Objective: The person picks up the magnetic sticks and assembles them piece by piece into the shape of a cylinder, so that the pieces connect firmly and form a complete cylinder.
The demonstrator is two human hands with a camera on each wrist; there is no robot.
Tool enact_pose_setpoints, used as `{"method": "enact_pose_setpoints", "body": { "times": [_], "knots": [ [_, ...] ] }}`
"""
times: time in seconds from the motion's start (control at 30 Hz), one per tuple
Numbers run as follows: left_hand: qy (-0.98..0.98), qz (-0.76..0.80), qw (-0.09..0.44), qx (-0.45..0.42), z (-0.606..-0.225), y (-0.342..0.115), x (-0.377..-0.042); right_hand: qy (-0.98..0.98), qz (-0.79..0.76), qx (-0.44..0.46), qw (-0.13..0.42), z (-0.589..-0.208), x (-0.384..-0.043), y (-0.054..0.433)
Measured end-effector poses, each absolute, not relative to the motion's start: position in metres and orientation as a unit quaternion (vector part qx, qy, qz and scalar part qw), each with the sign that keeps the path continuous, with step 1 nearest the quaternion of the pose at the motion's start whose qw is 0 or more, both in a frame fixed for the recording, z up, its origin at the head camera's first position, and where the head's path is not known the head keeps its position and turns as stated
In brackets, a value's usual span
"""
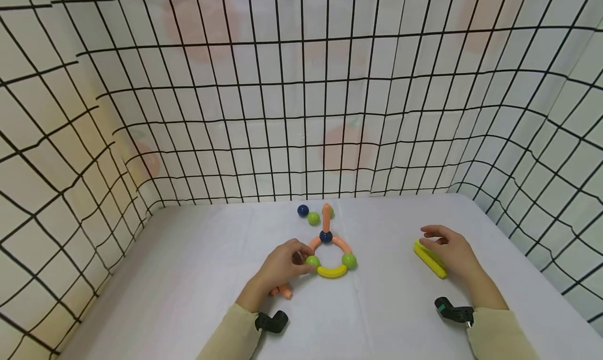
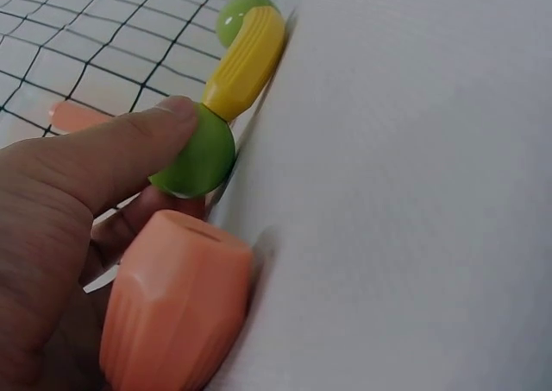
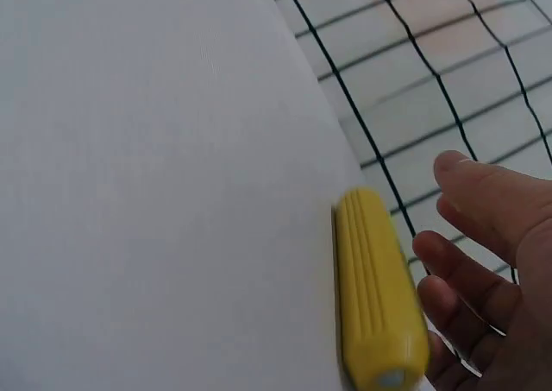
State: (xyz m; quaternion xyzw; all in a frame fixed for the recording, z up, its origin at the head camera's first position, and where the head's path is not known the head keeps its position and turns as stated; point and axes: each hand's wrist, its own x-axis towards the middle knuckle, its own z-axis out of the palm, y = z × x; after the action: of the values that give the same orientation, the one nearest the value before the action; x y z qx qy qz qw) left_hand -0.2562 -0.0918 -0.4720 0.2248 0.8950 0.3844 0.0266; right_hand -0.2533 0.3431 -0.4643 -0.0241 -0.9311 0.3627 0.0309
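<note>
A ring of toy building pieces lies on the table, made of curved orange sticks, a curved yellow stick, green balls and a dark blue ball. From the blue ball a straight orange stick points away from me. My left hand pinches the ring's left green ball between thumb and fingers. Close under that hand are orange sticks. At the right, my right hand hovers with loosely bent fingers beside yellow sticks, holding nothing.
Beyond the ring lie a loose dark blue ball and a green ball, with another green ball partly behind the upright-looking orange stick. Black netting over pale cloth borders the white table at back and sides.
</note>
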Motion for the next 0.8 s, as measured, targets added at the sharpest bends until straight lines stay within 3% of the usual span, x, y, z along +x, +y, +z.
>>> {"method": "enact_pose_setpoints", "body": {
  "times": [0.57,0.8],
  "knots": [
    [0.891,0.388,0.042,0.233,-0.470,-0.092,-0.255,-0.947,0.321,-0.010,0.027,-0.477,-0.248,0.358],
    [0.894,0.383,0.036,0.229,-0.470,-0.092,-0.255,-0.955,0.284,-0.016,0.082,-0.479,-0.249,0.355]
  ]
}}
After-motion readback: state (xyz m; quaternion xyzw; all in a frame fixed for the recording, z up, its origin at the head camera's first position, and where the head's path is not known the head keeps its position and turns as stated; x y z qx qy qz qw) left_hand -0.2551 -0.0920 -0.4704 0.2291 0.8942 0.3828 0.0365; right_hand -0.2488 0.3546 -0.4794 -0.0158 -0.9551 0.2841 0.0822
